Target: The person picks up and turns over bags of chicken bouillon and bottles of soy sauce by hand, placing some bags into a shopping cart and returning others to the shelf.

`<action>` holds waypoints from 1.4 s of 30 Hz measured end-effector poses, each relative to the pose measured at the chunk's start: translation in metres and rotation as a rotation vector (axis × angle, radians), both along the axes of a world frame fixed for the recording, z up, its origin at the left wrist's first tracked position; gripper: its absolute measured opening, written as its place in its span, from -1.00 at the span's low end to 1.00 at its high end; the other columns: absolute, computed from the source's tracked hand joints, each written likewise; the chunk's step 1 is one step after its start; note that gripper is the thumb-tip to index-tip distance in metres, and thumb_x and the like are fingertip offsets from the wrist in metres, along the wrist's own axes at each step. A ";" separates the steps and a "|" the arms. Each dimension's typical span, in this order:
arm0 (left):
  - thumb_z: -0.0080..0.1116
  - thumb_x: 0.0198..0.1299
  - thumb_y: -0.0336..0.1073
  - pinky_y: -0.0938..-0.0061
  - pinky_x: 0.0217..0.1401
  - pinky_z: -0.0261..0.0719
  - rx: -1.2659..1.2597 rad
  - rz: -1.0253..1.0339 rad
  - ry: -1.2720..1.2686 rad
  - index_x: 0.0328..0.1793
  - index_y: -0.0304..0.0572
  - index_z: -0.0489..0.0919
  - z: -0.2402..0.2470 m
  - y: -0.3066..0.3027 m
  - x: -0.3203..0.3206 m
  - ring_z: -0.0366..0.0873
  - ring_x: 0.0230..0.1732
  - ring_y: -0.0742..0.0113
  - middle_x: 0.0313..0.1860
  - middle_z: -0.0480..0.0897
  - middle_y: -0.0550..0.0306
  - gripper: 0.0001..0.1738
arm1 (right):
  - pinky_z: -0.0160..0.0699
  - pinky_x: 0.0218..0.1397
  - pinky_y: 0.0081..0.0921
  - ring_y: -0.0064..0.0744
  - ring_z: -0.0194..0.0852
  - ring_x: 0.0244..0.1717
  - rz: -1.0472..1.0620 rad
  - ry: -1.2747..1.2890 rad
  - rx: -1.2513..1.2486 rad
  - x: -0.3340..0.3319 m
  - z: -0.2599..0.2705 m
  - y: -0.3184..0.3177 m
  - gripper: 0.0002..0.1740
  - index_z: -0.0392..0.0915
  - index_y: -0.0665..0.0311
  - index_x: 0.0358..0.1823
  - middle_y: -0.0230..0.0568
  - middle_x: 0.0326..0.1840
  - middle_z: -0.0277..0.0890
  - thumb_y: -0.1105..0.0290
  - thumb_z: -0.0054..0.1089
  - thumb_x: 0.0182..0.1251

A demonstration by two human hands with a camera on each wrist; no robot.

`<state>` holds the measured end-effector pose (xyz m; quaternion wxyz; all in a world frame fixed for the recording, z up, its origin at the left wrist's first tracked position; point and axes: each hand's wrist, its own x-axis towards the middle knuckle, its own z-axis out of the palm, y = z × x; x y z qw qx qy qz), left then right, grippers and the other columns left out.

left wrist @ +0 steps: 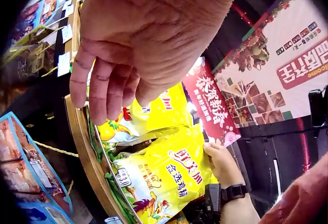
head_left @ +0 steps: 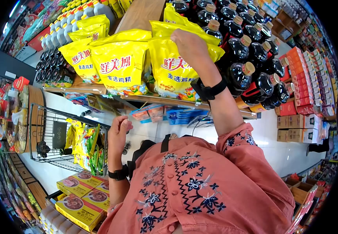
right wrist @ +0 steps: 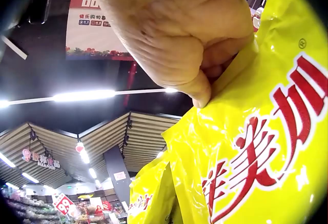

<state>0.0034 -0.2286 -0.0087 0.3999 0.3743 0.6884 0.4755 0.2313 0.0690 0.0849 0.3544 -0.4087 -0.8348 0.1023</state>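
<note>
Several yellow bags with red lettering stand upright along the wooden shelf's front in the head view. The right hand (head_left: 191, 48) pinches the top edge of the right-hand front bag (head_left: 171, 72); in the right wrist view its thumb and curled fingers (right wrist: 202, 88) hold the upper edge of that yellow bag (right wrist: 246, 157). The left hand (head_left: 118, 130) hangs below the shelf edge beside the cart, fingers loosely bent, holding nothing. In the left wrist view the left hand (left wrist: 138, 44) is near, its fingers in front of another yellow bag (left wrist: 164, 116).
Dark bottles (head_left: 239, 76) with tan caps stand right of the bags. A wire shopping cart (head_left: 46, 128) at the left holds yellow and green packages (head_left: 85, 144). Yellow boxes (head_left: 79, 206) lie at the lower left. Blue-edged packs (head_left: 184, 116) hang below the shelf.
</note>
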 end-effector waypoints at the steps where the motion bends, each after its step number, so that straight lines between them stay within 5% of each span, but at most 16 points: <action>1: 0.06 0.54 -0.25 0.47 0.03 0.62 -0.003 0.005 -0.005 0.19 -0.33 0.53 0.001 -0.001 0.000 0.68 -0.13 0.36 -0.12 0.70 0.05 -0.70 | 0.52 -0.07 -0.01 0.20 0.58 -0.05 0.000 -0.004 -0.011 0.000 0.001 0.000 -0.77 0.55 0.23 -0.14 0.04 -0.16 0.64 0.22 0.05 0.52; 13: 0.08 0.50 -0.28 0.49 -0.03 0.59 -0.048 0.039 0.023 0.16 -0.33 0.56 -0.002 -0.020 -0.016 0.67 -0.16 0.40 -0.18 0.70 0.09 -0.72 | 0.55 -0.01 -0.14 0.15 0.58 -0.02 0.013 0.054 -0.024 -0.001 -0.003 -0.001 -0.74 0.61 0.27 -0.08 0.04 -0.11 0.65 0.24 0.04 0.54; 19: 0.09 0.50 -0.27 0.48 -0.04 0.61 -0.040 0.039 0.032 0.17 -0.34 0.58 -0.008 -0.020 -0.043 0.71 -0.16 0.37 -0.17 0.72 0.07 -0.70 | 0.59 0.03 -0.16 0.07 0.65 -0.07 -0.051 0.264 0.260 -0.006 0.017 -0.011 -0.78 0.64 0.33 -0.07 0.00 -0.15 0.68 0.34 0.09 0.53; 21: 0.09 0.49 -0.26 0.47 -0.05 0.63 -0.014 0.083 0.025 0.17 -0.35 0.58 -0.015 -0.023 -0.062 0.72 -0.15 0.36 -0.18 0.73 0.07 -0.70 | 0.60 0.05 -0.36 -0.22 0.71 -0.12 -0.061 0.376 0.324 -0.017 0.046 -0.037 -0.80 0.64 0.33 -0.03 -0.14 -0.16 0.71 0.39 0.08 0.57; 25: 0.11 0.48 -0.22 0.47 -0.06 0.63 0.035 0.095 0.084 0.11 -0.31 0.59 -0.021 -0.035 -0.096 0.72 -0.19 0.34 -0.26 0.72 0.06 -0.71 | 0.55 0.05 -0.60 -0.52 0.67 -0.12 0.161 0.622 0.107 -0.064 0.073 -0.095 -0.78 0.61 0.38 0.02 -0.24 -0.15 0.70 0.41 0.02 0.63; 33: 0.08 0.52 -0.21 0.53 -0.05 0.57 -0.134 0.230 0.046 0.13 -0.34 0.56 -0.034 -0.089 -0.167 0.61 -0.17 0.46 -0.23 0.67 0.17 -0.70 | 0.58 -0.10 -0.53 -0.46 0.70 -0.23 0.545 0.188 -0.473 -0.200 -0.006 -0.145 -0.82 0.61 0.36 -0.08 -0.18 -0.29 0.69 0.40 0.12 0.50; 42: 0.25 0.38 -0.03 0.43 -0.18 0.64 -0.449 0.801 0.500 0.03 -0.49 0.58 -0.182 -0.226 -0.283 0.72 -0.27 0.22 -0.23 0.72 -0.15 -0.49 | 0.59 -0.17 -0.54 -0.47 0.67 -0.27 0.705 0.030 -0.866 -0.290 -0.069 -0.191 -0.81 0.57 0.38 -0.06 -0.16 -0.31 0.67 0.40 0.08 0.50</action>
